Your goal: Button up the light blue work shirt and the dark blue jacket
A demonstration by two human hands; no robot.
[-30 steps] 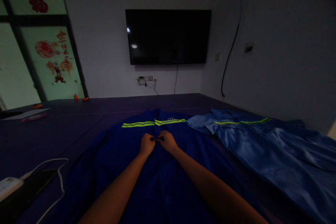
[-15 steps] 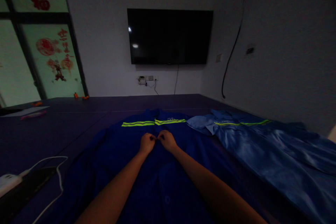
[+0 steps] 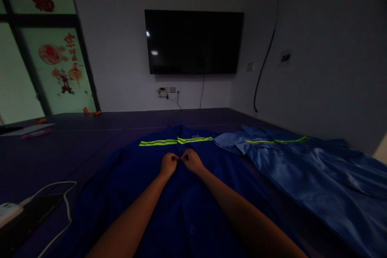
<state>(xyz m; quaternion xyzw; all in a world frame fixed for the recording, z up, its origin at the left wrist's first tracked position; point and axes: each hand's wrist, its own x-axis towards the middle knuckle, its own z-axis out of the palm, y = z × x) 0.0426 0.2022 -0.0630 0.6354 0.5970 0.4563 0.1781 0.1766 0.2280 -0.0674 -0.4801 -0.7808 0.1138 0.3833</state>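
Note:
A dark blue work jacket (image 3: 133, 181) with a yellow reflective stripe lies spread flat on the dark surface in front of me. My left hand (image 3: 168, 164) and my right hand (image 3: 192, 161) meet at its front placket, just below the stripe. Both hands are closed in a pinch on the jacket's front edges, knuckles almost touching. What sits between the fingertips is too small and dark to make out. Both forearms reach in from the bottom of the view.
A lighter blue jacket (image 3: 302, 169) with the same stripe lies to the right, by the wall. At the lower left sit a dark phone (image 3: 33, 215), a white charger (image 3: 9, 211) and a white cable (image 3: 65, 193). A black television (image 3: 193, 42) hangs on the far wall.
Both hands have stayed pinched at the placket and crept slightly up towards the stripe. The view has shifted a little.

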